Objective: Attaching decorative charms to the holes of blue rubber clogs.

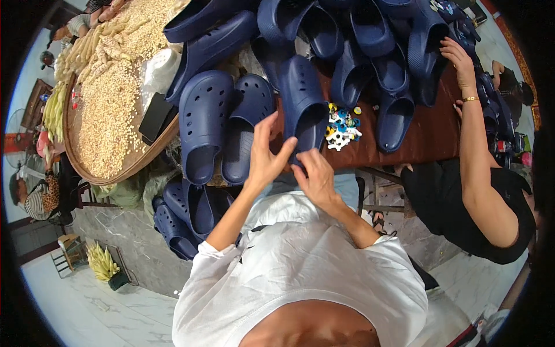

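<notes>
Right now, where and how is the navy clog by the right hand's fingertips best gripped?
The navy clog is probably best pinched at its heel rim, coming from the person's side: its toe points away, leaving the open heel nearest the right hand.

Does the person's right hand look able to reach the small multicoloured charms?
Probably yes: the right hand is at a perforated navy clog, and the charms lie uncovered beside it on the brown tabletop.

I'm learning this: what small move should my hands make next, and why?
Perhaps the right hand should take one from the small pile of charms: it lies beside the blue shoe by that hand, and none shows on the shoe's top.
</notes>
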Available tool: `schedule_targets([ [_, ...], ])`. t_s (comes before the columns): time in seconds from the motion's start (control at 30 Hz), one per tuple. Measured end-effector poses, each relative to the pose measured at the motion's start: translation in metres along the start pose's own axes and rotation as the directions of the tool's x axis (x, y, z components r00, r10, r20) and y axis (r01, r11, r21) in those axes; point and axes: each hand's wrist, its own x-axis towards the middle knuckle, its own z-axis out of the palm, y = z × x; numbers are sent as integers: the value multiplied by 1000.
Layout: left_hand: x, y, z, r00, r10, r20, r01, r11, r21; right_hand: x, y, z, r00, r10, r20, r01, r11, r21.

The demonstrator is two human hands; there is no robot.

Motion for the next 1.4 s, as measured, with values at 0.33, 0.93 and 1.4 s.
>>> schedule_targets([
  [0.33, -53, -22, 31, 997, -71, -26, 72, 996, 44, -37, 1, -13, 984, 63, 166, -98, 973, 210],
  [0.93, -75, -41, 24, 982, -189, -18, 190, 980, 52, 74, 177, -32, 819, 425, -385, -540, 797, -269],
  [1.4, -76, -42, 24, 980, -196, -34, 197, 979, 47, 55, 140, -37, 872, 436, -222, -488, 806, -335],
])
